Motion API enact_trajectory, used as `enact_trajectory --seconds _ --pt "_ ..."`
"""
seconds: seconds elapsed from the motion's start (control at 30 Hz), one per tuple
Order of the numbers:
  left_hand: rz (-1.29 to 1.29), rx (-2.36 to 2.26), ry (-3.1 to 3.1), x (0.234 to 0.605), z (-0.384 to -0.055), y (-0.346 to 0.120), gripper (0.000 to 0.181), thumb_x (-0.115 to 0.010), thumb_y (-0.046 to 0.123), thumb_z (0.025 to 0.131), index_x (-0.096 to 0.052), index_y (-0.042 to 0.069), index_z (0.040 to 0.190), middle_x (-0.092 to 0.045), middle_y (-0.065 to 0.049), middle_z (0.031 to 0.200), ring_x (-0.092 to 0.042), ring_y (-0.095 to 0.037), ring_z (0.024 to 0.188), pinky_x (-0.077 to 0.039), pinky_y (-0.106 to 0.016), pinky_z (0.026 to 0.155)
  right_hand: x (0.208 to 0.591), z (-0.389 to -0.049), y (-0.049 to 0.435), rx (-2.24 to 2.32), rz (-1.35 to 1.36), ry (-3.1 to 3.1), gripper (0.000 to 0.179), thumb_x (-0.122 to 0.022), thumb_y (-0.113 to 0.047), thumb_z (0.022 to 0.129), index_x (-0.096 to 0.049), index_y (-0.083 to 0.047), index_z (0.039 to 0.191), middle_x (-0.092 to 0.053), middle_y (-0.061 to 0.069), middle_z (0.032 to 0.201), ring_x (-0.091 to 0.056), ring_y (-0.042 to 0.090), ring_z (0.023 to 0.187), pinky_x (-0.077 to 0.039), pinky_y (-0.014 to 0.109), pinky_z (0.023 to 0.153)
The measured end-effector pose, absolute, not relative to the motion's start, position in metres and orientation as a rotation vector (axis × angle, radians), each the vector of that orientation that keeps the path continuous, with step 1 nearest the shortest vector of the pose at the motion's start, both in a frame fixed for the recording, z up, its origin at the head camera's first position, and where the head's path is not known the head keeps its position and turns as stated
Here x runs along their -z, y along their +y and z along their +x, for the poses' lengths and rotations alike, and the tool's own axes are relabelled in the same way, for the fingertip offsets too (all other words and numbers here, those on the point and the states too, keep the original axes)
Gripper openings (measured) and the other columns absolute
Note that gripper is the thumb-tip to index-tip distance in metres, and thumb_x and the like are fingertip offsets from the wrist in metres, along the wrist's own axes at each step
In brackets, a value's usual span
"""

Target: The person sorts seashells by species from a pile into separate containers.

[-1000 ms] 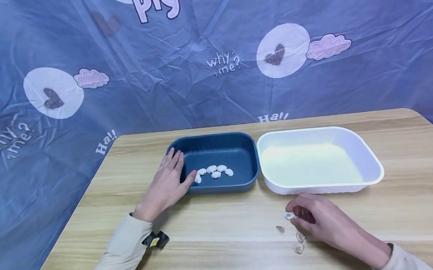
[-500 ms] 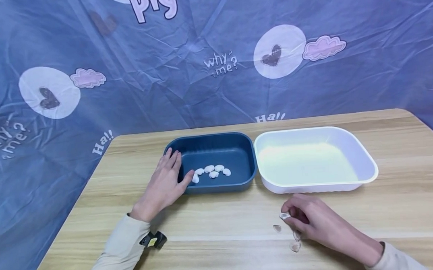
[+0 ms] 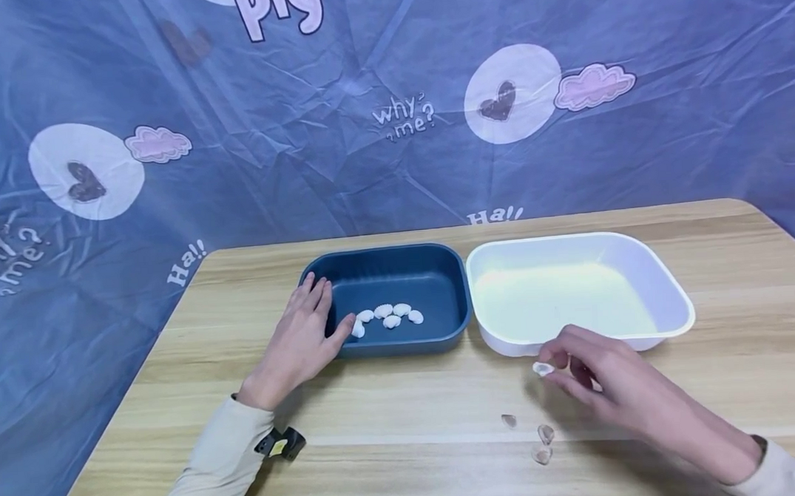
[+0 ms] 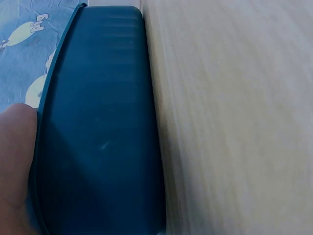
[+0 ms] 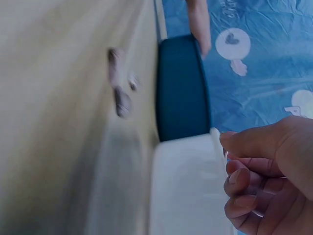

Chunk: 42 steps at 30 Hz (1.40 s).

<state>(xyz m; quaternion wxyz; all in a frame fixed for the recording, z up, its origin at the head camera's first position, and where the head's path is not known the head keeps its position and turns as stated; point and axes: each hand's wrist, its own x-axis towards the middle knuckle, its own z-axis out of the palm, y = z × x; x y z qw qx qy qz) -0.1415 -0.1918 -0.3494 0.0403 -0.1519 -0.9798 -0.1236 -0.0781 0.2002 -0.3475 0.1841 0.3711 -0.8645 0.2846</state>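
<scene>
My right hand [image 3: 610,379] pinches a small pale seashell [image 3: 543,369] with a greyish middle between thumb and forefinger, raised off the table by the near rim of the white tray [image 3: 508,347]. In the right wrist view, fingers hide most of that shell. Three brownish seashells [image 3: 543,455] lie on the wood below this hand. Across the left end of the dark blue tray [image 3: 408,346] rests my left hand [image 3: 295,345], fingers extended over the rim and thumb at the near side. Several white seashells [image 3: 391,321] lie in the blue tray, close to the thumb.
Both trays stand side by side on a wooden table [image 3: 406,440], the white one on the right. A blue printed cloth [image 3: 341,169] hangs behind the table and down its left side. A small black device [image 3: 281,445] is strapped at the left wrist.
My right hand has lifted the pale seashell off the table and moved it up towards the white tray, uncovering the shells beneath. My left hand stays on the blue tray.
</scene>
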Motion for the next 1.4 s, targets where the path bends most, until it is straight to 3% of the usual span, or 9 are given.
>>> enact_trajectory --seconds 0.13,0.27,0.4,0.6,0.87,1.03,1.2,1.4 --pt "-0.471 0.376 -2.994 0.348 -0.141 -0.192 0.075 -0.044 0.048 0.099 -0.033 -0.012 0.144 -0.028 -0.025 0.152 -0.008 -0.035 0.147 -0.010 -0.047 0.118 0.339 -0.088 0.211 -0.794 1.051 -2.407 0.020 -0.058 -0.037 0.095 -0.064 -0.018 0.095 -0.051 -0.018 0.080 -0.043 -0.006 0.066 -0.036 0.008 0.053" --pt "-0.473 0.378 -2.997 0.349 -0.141 -0.192 0.075 -0.044 0.048 0.099 -0.033 -0.011 0.144 -0.027 -0.025 0.153 -0.008 -0.035 0.147 -0.010 -0.047 0.118 0.332 -0.103 0.223 -0.780 1.049 -2.408 0.010 -0.070 -0.022 0.090 -0.065 -0.018 0.097 -0.049 -0.019 0.077 -0.043 -0.006 0.064 -0.035 0.009 0.053" --pt "-0.478 0.375 -3.002 0.349 -0.140 -0.192 0.076 -0.042 0.049 0.099 -0.033 -0.011 0.144 -0.027 -0.025 0.153 -0.008 -0.035 0.147 -0.009 -0.047 0.118 0.332 -0.121 0.234 -0.748 1.061 -2.419 0.028 -0.077 -0.003 0.077 -0.065 -0.017 0.098 -0.050 -0.018 0.077 -0.045 -0.005 0.065 -0.036 0.010 0.054" --pt "-0.480 0.365 -2.996 0.349 -0.141 -0.192 0.076 -0.042 0.049 0.099 -0.033 -0.011 0.144 -0.028 -0.025 0.152 -0.008 -0.036 0.147 -0.010 -0.047 0.118 0.340 -0.150 0.246 -0.669 1.086 -2.449 0.037 -0.078 0.007 0.068 -0.065 -0.015 0.094 -0.051 -0.017 0.078 -0.047 -0.003 0.067 -0.037 0.012 0.056" --pt "-0.473 0.369 -3.004 0.350 -0.141 -0.192 0.076 -0.041 0.049 0.099 -0.033 -0.011 0.144 -0.028 -0.024 0.153 -0.008 -0.035 0.147 -0.010 -0.047 0.118 0.352 -0.173 0.249 -0.572 1.081 -2.540 0.031 -0.076 0.014 0.068 -0.066 -0.012 0.083 -0.056 -0.014 0.075 -0.049 -0.002 0.068 -0.044 0.020 0.056" --pt "-0.469 0.379 -2.997 0.350 -0.141 -0.191 0.075 -0.041 0.049 0.099 -0.033 -0.010 0.145 -0.028 -0.024 0.153 -0.008 -0.035 0.147 -0.010 -0.046 0.118 0.352 -0.174 0.250 -0.582 1.034 -2.575 0.030 -0.076 0.014 0.068 -0.066 -0.011 0.082 -0.056 -0.013 0.074 -0.050 -0.001 0.067 -0.045 0.021 0.056" --pt "-0.468 0.381 -2.994 0.350 -0.141 -0.190 0.075 -0.041 0.049 0.099 -0.033 -0.010 0.144 -0.028 -0.025 0.153 -0.008 -0.035 0.147 -0.010 -0.046 0.118 0.347 -0.162 0.249 -0.621 1.000 -2.549 0.029 -0.075 0.011 0.070 -0.066 -0.012 0.085 -0.055 -0.015 0.076 -0.048 -0.003 0.066 -0.041 0.016 0.056" --pt "-0.461 0.387 -3.002 0.350 -0.141 -0.190 0.075 -0.041 0.049 0.099 -0.033 -0.010 0.144 -0.028 -0.025 0.153 -0.008 -0.035 0.147 -0.009 -0.046 0.118 0.333 -0.134 0.243 -0.699 1.025 -2.435 0.015 -0.071 -0.002 0.083 -0.066 -0.015 0.089 -0.053 -0.018 0.077 -0.045 -0.005 0.065 -0.037 0.011 0.055"
